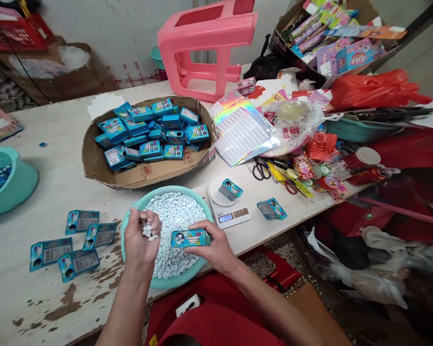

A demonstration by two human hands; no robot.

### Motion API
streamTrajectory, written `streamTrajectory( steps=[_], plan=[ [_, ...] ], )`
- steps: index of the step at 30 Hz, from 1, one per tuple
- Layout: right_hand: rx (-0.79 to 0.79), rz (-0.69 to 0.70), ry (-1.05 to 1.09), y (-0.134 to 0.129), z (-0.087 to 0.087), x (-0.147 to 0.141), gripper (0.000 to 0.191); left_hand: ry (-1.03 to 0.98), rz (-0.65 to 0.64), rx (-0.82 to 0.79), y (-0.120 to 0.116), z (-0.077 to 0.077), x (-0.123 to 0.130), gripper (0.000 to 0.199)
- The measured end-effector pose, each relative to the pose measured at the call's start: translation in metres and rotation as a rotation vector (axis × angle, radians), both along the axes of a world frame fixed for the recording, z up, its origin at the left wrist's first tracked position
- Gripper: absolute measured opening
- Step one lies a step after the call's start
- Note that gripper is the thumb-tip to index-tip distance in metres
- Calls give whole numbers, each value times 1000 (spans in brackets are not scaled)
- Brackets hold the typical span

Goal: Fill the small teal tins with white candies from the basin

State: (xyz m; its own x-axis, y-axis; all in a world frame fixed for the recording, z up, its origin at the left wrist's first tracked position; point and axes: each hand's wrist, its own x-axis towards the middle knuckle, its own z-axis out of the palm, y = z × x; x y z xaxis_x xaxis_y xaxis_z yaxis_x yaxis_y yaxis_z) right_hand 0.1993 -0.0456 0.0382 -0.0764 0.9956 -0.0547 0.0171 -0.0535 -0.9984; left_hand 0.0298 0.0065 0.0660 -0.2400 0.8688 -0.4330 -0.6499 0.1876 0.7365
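My left hand [140,238] is cupped palm up around several small white candies [149,229], over the left side of a teal basin [125,254]. My right hand [211,245] pinches a small blue box [188,238] over the right part of the basin. White pellets [180,211] fill the basin. Right of it is a white digital scale [234,217], with a blue packet [231,189] on its round plate. Another blue packet [272,209] lies right of the scale. Several flat blue packets [80,263] are on the table at left.
A cardboard tray [147,174] of blue boxes stands behind the basin. Holographic sheets [241,125], scissors [261,169], plastic bags and a pink stool [216,43] are farther back. Another teal basin [21,185] stands at the left edge.
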Motion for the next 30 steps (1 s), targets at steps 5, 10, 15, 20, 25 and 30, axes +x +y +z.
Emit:
streamTrajectory(
  steps=[5, 10, 15, 20, 25, 30],
  plan=[
    [-32, -158, 1, -41, -14, 71, 39, 3, -248, -391, -2, -56, -18, 19],
    [-133, -331, -167, -76, -70, 127, 39, -153, -238, -366, -10, -86, -18, 18],
    [-201, -342, -172, -82, -122, 124, 39, -163, -140, -380, -4, -82, -9, 19],
    [-132, -269, -237, -81, -116, 119, 51, -188, -119, -363, 0, -76, -11, 16],
    [17, -387, -405, -29, -88, 127, 57, -235, -79, -331, -5, -77, -12, 17],
    [69, -470, -459, 66, -82, 122, 57, -236, -141, -376, -9, -80, -4, 12]
  ],
)
